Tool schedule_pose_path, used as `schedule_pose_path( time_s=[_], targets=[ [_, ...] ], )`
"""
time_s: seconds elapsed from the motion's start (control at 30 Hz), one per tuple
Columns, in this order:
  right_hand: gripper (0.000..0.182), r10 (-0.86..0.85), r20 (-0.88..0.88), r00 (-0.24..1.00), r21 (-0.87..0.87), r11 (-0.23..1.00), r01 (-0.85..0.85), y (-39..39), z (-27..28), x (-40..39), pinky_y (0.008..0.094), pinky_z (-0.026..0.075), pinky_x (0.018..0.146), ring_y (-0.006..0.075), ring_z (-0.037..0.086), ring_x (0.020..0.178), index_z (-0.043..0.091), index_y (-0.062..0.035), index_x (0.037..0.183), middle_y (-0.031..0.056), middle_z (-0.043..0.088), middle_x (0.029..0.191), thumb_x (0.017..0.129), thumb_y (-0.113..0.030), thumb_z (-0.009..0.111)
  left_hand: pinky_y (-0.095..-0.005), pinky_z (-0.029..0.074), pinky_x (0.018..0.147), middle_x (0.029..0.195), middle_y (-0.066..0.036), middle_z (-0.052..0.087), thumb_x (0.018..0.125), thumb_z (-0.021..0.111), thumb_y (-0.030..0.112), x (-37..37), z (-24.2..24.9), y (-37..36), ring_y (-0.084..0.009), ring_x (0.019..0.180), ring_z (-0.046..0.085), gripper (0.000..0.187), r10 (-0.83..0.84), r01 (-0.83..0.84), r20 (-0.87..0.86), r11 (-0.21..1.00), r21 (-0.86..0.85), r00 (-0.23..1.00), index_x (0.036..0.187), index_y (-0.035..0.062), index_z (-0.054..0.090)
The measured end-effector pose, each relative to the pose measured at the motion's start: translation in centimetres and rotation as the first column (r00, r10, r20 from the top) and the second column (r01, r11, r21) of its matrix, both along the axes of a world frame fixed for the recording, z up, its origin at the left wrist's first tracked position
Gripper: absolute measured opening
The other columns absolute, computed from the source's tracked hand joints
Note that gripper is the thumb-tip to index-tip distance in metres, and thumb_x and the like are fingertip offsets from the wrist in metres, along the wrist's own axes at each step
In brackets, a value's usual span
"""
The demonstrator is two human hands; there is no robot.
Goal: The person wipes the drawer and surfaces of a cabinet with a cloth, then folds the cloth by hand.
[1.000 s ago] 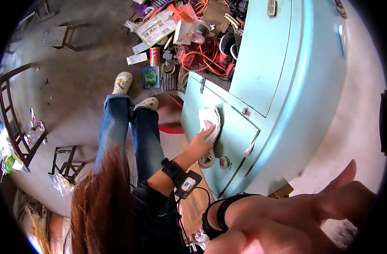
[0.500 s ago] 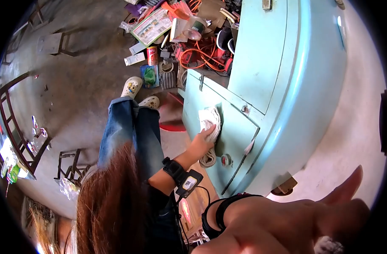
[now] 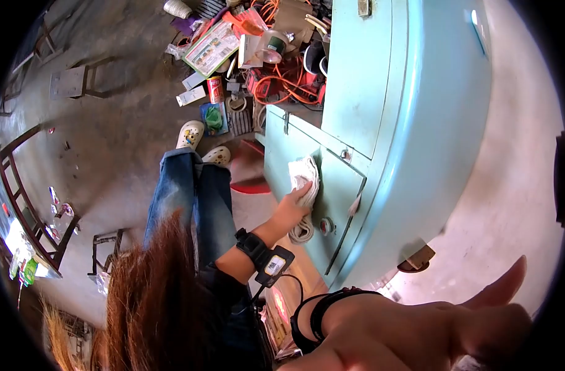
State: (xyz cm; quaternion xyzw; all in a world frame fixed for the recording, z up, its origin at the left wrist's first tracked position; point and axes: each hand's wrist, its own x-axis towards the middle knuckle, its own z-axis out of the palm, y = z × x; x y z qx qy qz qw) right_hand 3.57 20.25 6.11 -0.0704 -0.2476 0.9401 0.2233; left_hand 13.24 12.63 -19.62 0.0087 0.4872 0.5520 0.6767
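Concrete floor (image 3: 122,161) lies beside the turquoise cabinet (image 3: 358,80); my view shifts, but my left hand (image 3: 287,213) still grasps folded white cloth (image 3: 303,170). I cannot tell the right hand's (image 3: 406,328) grip.

A folded white cloth (image 3: 304,169), looped at its lower end, hangs by the turquoise door (image 3: 336,199).

Fisheye-warped edges, black corners, pale glare at right, dimmer floor at left.
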Motion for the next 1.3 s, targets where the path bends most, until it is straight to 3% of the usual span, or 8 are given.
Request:
schedule_pose_path(
  time_s=[0.53,0.7,1.03,1.1,1.17,1.23,1.27,1.3],
  targets=[
    [0.039,-0.041,0.038,0.998,0.008,0.999,0.041,0.4,0.3,0.3,0.0416,0.035,0.070,0.0222,0.045,0.073,0.036,-0.0136,0.098,0.0102,0.047,0.078,0.075,-0.045,0.036,-0.0198,0.032,0.081,0.110,-0.011,0.043,0.065,0.045,-0.003,0.0,-0.1,-1.3,-0.0120,0.096,0.041,0.054,-0.074,0.073,0.031,0.997,0.025,0.997,0.117,-0.0018,0.031],
    [0.039,-0.046,0.052,0.998,0.015,0.999,0.045,0.3,0.5,0.2,0.0418,0.035,0.070,0.0214,0.045,0.073,0.035,-0.0142,0.099,0.0095,0.047,0.078,0.075,-0.044,0.038,-0.0194,0.037,0.063,0.085,-0.006,0.049,0.063,0.044,-0.001,-1.3,0.9,-0.7,-0.0103,0.068,0.044,0.056,0.053,-0.041,0.238,0.998,-0.054,0.970,0.118,0.0040,0.033],
    [0.040,-0.060,0.120,0.991,0.056,0.997,0.053,0.7,0.7,0.9,0.0421,0.035,0.071,0.0197,0.044,0.073,0.034,-0.0153,0.102,0.0082,0.047,0.078,0.074,-0.043,0.044,-0.0167,0.033,0.049,0.066,0.000,0.043,0.062,0.042,-0.003,-2.3,-0.5,0.6,-0.0054,0.053,0.037,0.058,0.176,-0.163,0.261,0.984,-0.073,0.949,0.119,0.0043,0.032],
    [0.041,0.000,0.243,0.970,0.088,0.996,-0.022,1.2,1.7,0.5,0.0422,0.035,0.071,0.0194,0.044,0.073,0.034,-0.0155,0.103,0.0079,0.047,0.078,0.074,-0.043,0.045,-0.0168,0.032,0.048,0.064,0.000,0.043,0.062,0.042,-0.003,-2.8,0.0,0.7,-0.0051,0.052,0.036,0.058,0.207,-0.177,0.325,0.977,-0.121,0.923,0.119,0.0044,0.032],
    [0.041,0.224,0.600,0.767,0.012,0.957,-0.289,2.0,3.9,-0.2,0.0423,0.035,0.071,0.0191,0.044,0.072,0.034,-0.0157,0.103,0.0076,0.046,0.078,0.074,-0.043,0.046,-0.0168,0.032,0.048,0.064,0.000,0.043,0.062,0.042,-0.003,-3.0,0.3,0.6,-0.0050,0.052,0.036,0.058,0.189,-0.152,0.323,0.979,-0.136,0.927,0.119,0.0040,0.032],
    [0.039,-0.487,0.225,0.844,0.084,0.873,0.481,-0.4,-0.8,-0.4,0.0422,0.042,0.062,0.0160,0.046,0.057,0.041,-0.0041,0.078,0.0083,0.043,0.057,0.086,-0.033,0.016,-0.0167,0.032,0.047,0.064,0.000,0.042,0.062,0.043,-0.003,-3.2,0.0,0.7,-0.0049,0.052,0.036,0.058,0.172,-0.137,0.301,0.981,-0.136,0.938,0.119,0.0036,0.032],
    [0.045,-0.423,-0.094,0.901,-0.197,0.895,0.400,0.0,-2.0,2.9,0.0418,0.040,0.058,0.0200,0.044,0.053,0.040,-0.0034,0.075,0.0100,0.042,0.056,0.084,-0.040,0.016,-0.0169,0.032,0.047,0.064,0.000,0.042,0.062,0.043,-0.003,-2.8,-0.5,0.4,-0.0049,0.052,0.035,0.058,0.152,-0.121,0.275,0.985,-0.125,0.949,0.119,0.0030,0.031],
    [0.043,-0.281,-0.164,0.946,-0.036,0.960,0.279,0.0,-1.4,2.9,0.0333,0.038,0.061,0.0166,0.046,0.066,0.044,-0.0096,0.083,0.0084,0.049,0.069,0.084,-0.040,0.014,-0.0171,0.031,0.047,0.065,0.001,0.042,0.062,0.043,-0.003,-2.6,-0.7,0.1,-0.0049,0.051,0.035,0.058,0.131,-0.104,0.249,0.988,-0.117,0.959,0.119,0.0025,0.031]
  ],
)
